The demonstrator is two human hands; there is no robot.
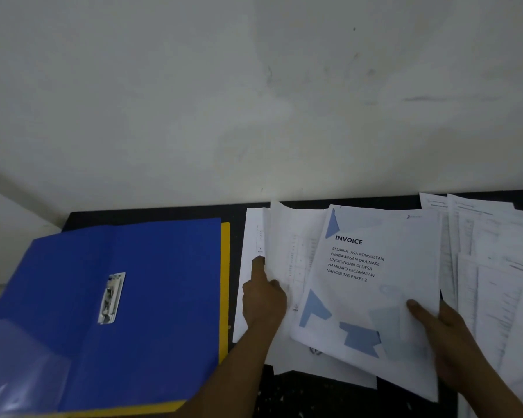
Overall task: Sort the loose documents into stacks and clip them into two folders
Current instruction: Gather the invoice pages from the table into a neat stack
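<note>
Right hand (pixel 447 330) pinching invoice sheet (pixel 372 285), left hand (pixel 263 297) forefinger on paper stack (pixel 287 233) (grip unclear), blue folder (pixel 157 291) beside.

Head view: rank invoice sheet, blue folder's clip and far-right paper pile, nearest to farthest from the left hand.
1. Invoice sheet, just right of the left hand.
2. Clip, leftward on the blue folder.
3. Paper pile, far right.

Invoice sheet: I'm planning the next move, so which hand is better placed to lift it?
Probably the right: the right hand grips the invoice sheet by its near corner, thumb on top, while the left hand only touches neighbouring papers.
</note>
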